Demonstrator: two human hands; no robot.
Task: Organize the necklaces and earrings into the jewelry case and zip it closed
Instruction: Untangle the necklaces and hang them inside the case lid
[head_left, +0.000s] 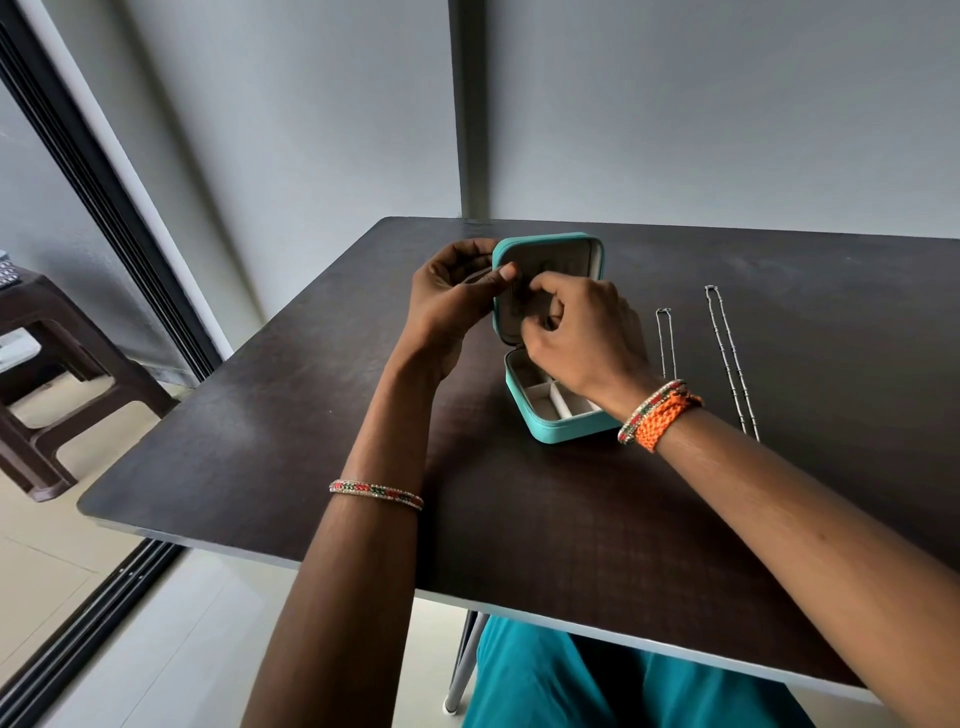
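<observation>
With both hands, left hand (457, 291) and right hand (576, 332), pinching something too small to make out against the raised lid of the open case (550, 415) on the desk (311, 441), a slip could tip it shut, while two necklaces (732, 364) wait just beside it.
</observation>
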